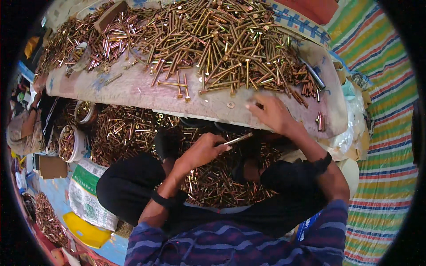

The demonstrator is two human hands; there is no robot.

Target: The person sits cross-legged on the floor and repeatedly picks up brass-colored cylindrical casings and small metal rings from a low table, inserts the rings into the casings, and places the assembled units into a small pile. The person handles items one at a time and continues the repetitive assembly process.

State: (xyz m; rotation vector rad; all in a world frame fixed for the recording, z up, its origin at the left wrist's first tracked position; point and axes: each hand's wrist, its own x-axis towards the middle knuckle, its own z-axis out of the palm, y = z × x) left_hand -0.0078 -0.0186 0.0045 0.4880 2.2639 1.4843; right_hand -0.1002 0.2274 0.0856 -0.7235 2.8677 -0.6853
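While the left hand (pixel 203 151) pinches one slim metal bolt (pixel 239 138) by its near end, thumb and fingers closed on it, the rest of the shank juts free over the lap. Long axis runs rightward from the fingertips, tilted slightly up and away, free end below the right hand (pixel 273 116) and apart from it. Left is the nearer hand, since it has the bolt.

Right hand over the near edge of the table (pixel 146 94), fingers bent and blurred; cannot tell whether they have hold of anything. Just left of them, a flat washer (pixel 230 105) on the cloth. Beyond, a broad heap of bolts (pixel 213 44). Below, more loose bolts (pixel 213 188) between the legs; off left, a white tub (pixel 81 148) and a sack (pixel 91 195).
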